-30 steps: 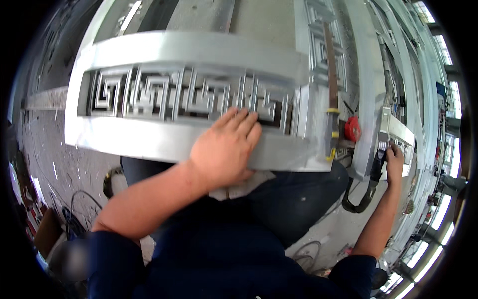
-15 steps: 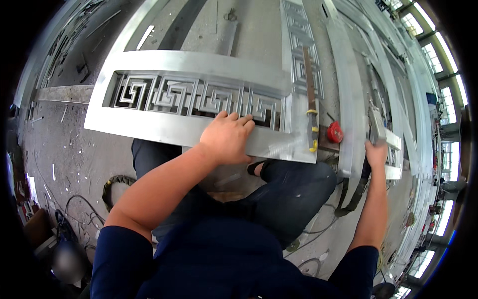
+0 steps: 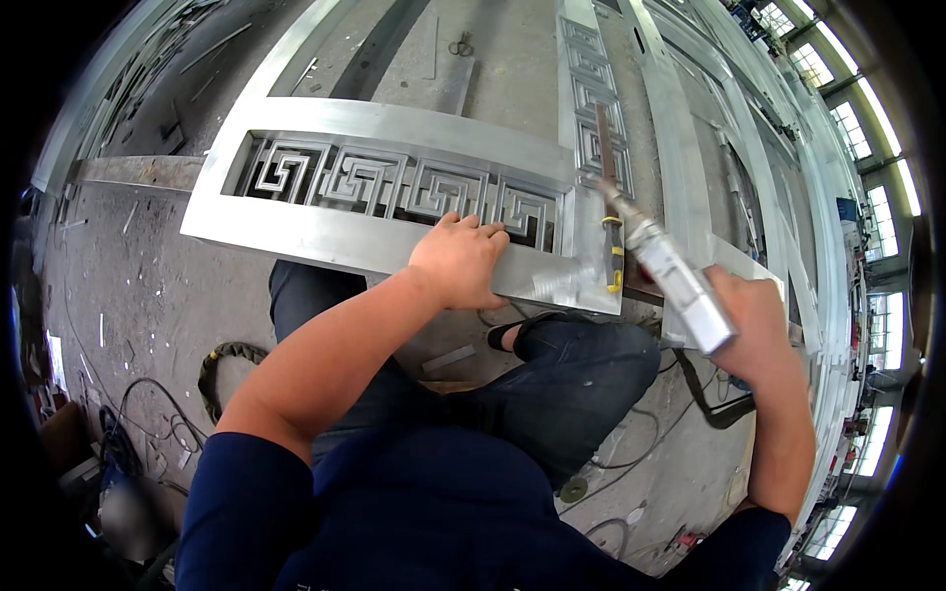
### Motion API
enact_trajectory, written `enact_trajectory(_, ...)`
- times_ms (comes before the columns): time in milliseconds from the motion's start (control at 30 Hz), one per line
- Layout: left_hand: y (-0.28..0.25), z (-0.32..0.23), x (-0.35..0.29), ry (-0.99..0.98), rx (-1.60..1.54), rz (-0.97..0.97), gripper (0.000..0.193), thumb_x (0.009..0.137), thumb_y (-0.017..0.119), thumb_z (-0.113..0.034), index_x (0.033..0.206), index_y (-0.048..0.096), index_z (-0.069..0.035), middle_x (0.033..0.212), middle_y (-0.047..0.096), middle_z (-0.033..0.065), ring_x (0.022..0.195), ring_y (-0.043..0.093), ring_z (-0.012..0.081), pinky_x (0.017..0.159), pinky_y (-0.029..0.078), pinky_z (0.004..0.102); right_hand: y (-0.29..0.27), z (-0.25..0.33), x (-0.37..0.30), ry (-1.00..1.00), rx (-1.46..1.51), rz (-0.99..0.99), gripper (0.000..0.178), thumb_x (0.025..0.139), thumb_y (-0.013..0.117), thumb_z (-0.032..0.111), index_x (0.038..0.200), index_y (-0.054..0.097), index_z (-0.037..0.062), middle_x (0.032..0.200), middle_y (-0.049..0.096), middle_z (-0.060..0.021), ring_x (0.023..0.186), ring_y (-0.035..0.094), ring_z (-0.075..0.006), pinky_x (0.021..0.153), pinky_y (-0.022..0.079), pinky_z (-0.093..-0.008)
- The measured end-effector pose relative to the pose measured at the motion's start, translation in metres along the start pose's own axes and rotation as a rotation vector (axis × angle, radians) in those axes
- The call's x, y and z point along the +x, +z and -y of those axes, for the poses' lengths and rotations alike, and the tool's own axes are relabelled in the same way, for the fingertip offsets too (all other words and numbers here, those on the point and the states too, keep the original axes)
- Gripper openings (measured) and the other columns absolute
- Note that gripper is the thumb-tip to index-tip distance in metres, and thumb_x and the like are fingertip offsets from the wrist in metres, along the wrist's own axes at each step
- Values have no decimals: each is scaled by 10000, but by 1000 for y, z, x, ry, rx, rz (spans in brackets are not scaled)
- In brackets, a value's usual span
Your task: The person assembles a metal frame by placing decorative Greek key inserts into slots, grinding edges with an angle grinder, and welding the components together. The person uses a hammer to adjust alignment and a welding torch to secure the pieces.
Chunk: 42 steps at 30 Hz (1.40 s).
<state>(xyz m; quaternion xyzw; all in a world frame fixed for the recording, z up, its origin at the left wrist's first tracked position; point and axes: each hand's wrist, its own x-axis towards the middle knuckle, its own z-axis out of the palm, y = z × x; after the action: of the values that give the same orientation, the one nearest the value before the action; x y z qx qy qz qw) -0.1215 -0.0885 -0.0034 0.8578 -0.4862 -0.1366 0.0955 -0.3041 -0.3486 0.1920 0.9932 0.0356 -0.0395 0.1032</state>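
A silver metal frame (image 3: 325, 225) with a row of square spiral fretwork (image 3: 365, 181) lies across in front of my knees. My left hand (image 3: 460, 258) grips its near rail, with fingertips over the inner edge and the thumb at the outer edge. My right hand (image 3: 754, 320) is closed round a silver welding gun (image 3: 680, 286), whose slim, blurred nozzle points up and left over the frame's right corner. A dark sleeved hose (image 3: 714, 409) hangs below that hand. On the corner rests a file (image 3: 613, 241) with a yellow and black handle, its blade partly behind the nozzle.
More fretwork (image 3: 591, 74) runs away from me along the frame's right side. Long silver bars (image 3: 695, 167) lie farther right. Cables (image 3: 163, 404) and a coiled hose (image 3: 225, 372) are on the floor at left, and offcuts are strewn at far left.
My right hand has brought the welding gun up and leftward from the right side to the frame's corner. It now covers the red tape measure. My left hand keeps its grip.
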Motion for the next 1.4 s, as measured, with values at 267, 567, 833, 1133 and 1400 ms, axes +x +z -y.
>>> enact_trajectory(267,3,3,0,36,0,-16,838,749,790,-600,1341,612,-34,1527,547,89,1304,558,274,1159,388,440,30,14,51,-171,-152,143,373,678,789,223,914,536,84,720,684,-114,655,690,-337,599,516,-439)
enact_trajectory(567,1,3,0,26,-6,18,835,769,771,-614,1351,612,-36,1527,546,93,1319,553,268,1169,386,442,50,19,81,-204,-139,174,380,663,782,198,923,537,68,731,692,-111,689,704,-327,603,526,-435)
enact_trajectory(833,-2,2,1,34,2,18,823,770,770,-609,1343,616,-38,1524,550,98,1294,574,266,1135,409,422,60,22,93,-194,-108,188,335,667,749,137,921,543,64,728,699,-121,690,709,-338,612,538,-454)
enact_trajectory(1133,1,3,1,45,-19,-23,801,760,783,-591,1317,629,-36,1506,565,112,1287,578,268,1133,409,423,63,26,99,-181,-120,201,319,676,729,121,933,551,59,735,705,-132,695,712,-352,621,545,-463)
enact_trajectory(1400,-7,0,2,23,-23,74,853,764,780,-614,1366,585,-43,1461,583,93,1306,562,252,1161,376,452,62,26,101,-167,-79,188,307,680,733,138,921,565,49,740,708,-144,693,711,-359,628,547,-461)
